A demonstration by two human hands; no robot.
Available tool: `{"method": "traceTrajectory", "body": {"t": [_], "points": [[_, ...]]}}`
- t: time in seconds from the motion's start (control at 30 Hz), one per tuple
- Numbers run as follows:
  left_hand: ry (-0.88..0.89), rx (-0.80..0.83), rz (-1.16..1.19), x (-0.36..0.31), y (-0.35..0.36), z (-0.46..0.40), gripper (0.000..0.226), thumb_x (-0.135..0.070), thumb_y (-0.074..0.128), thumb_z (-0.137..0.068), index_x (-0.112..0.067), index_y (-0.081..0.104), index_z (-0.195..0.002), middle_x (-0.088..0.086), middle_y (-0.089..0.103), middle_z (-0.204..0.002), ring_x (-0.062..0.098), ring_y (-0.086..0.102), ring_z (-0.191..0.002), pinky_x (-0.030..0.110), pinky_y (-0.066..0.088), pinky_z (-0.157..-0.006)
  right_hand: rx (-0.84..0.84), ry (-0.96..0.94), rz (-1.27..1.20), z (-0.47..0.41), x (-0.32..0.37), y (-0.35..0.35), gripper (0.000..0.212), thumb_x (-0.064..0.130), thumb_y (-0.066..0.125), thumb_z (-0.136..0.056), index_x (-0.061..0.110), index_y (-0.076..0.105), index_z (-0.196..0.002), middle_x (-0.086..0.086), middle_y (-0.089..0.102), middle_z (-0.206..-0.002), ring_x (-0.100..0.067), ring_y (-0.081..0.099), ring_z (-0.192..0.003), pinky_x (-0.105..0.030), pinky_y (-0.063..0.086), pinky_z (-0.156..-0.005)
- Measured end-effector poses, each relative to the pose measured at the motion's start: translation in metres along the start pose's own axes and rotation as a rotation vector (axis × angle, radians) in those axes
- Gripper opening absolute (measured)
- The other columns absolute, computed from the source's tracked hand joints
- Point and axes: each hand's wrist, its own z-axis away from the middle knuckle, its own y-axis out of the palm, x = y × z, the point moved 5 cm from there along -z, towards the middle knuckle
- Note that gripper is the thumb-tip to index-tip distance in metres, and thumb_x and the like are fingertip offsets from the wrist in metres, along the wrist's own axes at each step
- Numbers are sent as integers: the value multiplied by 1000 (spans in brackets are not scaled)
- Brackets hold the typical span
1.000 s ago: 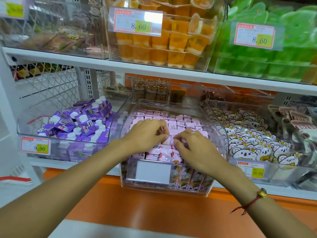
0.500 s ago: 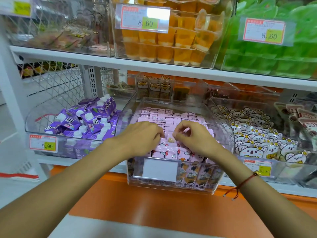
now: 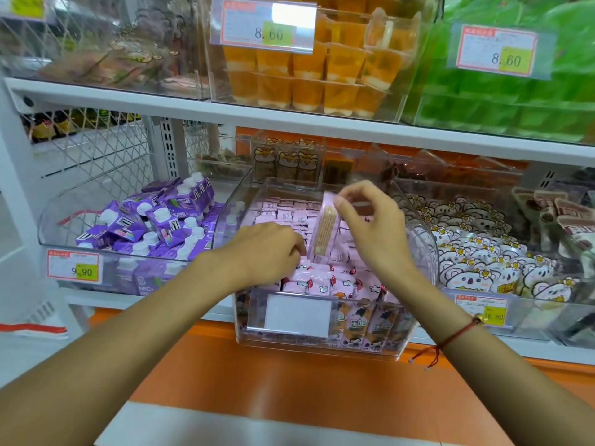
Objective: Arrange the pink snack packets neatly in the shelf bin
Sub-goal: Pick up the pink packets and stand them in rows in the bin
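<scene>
Pink snack packet, long with a tan strip showing, is pinched upright by the right hand above the clear bin. Left hand curls onto the packets inside, way too many to count.

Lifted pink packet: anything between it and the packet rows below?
Nothing visible. The right hand pinches the lifted pink packet upright over the packet rows in the clear bin. The left hand rests on front packets, beside its lower end.

Bright, even store light fell from above; white glare washed one price tag. Edges bowed and blurred, the green packs softest. Shadows were faint.
</scene>
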Motion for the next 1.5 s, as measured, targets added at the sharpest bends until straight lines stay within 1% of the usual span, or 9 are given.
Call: {"method": "traceTrajectory", "body": {"t": [0.23, 0.37, 0.57, 0.7, 0.83, 1.1, 1.2, 1.33, 1.5], "points": [[1, -234, 605, -4, -22, 6, 63, -50, 63, -83, -31, 40, -138, -14, 49, -137, 7, 50, -121, 35, 43, -101, -120, 63, -225, 4, 10, -19, 5, 17, 59, -92, 17, 62, -88, 3, 64, -86, -14, 62, -80, -22, 51, -76], [97, -330, 768, -15, -30, 12, 35, -26, 64, -88, -22, 59, -123, -9, 64, -116, 5, 62, -98, 25, 52, -87, -20, 117, -341, 6, 12, -20, 8, 21, 60, -91, 22, 65, -97, 4, 68, -97, -9, 64, -92, -24, 53, -85], [-308, -291, 1498, -1, -11, 8, 32, -28, 63, -89, -13, 62, -116, 1, 71, -105, 9, 71, -87, 19, 58, -67, 191, 65, -153, 22, 12, -9, 52, 29, 69, -82, 28, 44, -128, 14, 54, -119, 2, 54, -106, -14, 49, -82], [-351, -312, 1548, 1, -11, 8, 46, -36, 70, -82, -15, 57, -121, -2, 72, -104, 9, 70, -92, 25, 57, -72, 159, 262, -402, 20, 5, -14, 17, 24, 62, -89, 16, 66, -103, 3, 73, -91, -5, 67, -78, -14, 52, -66], [-249, -261, 1617, -3, -18, 8, 47, -25, 66, -86, -22, 49, -129, -1, 68, -107, 12, 66, -97, 28, 56, -80, 217, 612, -757, 25, -6, -12, 20, 28, 57, -91, 11, 66, -96, -10, 74, -80, -13, 68, -59, -16, 52, -52], [-110, -166, 1534, -6, -28, 14, 32, -1, 58, -88, -9, 60, -119, 8, 70, -106, 15, 65, -96, 28, 57, -80, 228, 706, -968, 27, -13, -13, 25, 32, 55, -92, 11, 62, -105, -14, 73, -89, -13, 67, -59, -17, 55, -52], [-100, -248, 1448, 1, -28, 12, 31, -7, 63, -87, -13, 60, -118, 4, 72, -104, 11, 68, -95, 26, 57, -78, 220, 642, -805, 26, -19, -10, 30, 45, 49, -93, 19, 60, -104, -7, 74, -94, -14, 70, -69, -21, 56, -57], [-98, -424, 1068, 14, -29, 12, 26, -13, 66, -87, -14, 59, -111, -1, 70, -100, 4, 67, -89, 23, 56, -77, 161, 264, -28, 24, -25, -16, 41, 47, 54, -90, 26, 41, -123, 9, 59, -104, 5, 59, -77, -14, 50, -64], [-19, -339, 645, 12, -22, 11, 30, -19, 66, -87, -15, 57, -115, -2, 68, -104, 11, 64, -99, 40, 49, -93, 422, -1, 504, 36, -37, 0, 43, 40, 50, -95, 17, 47, -131, -1, 56, -122, -18, 49, -113, -34, 44, -90]]}}
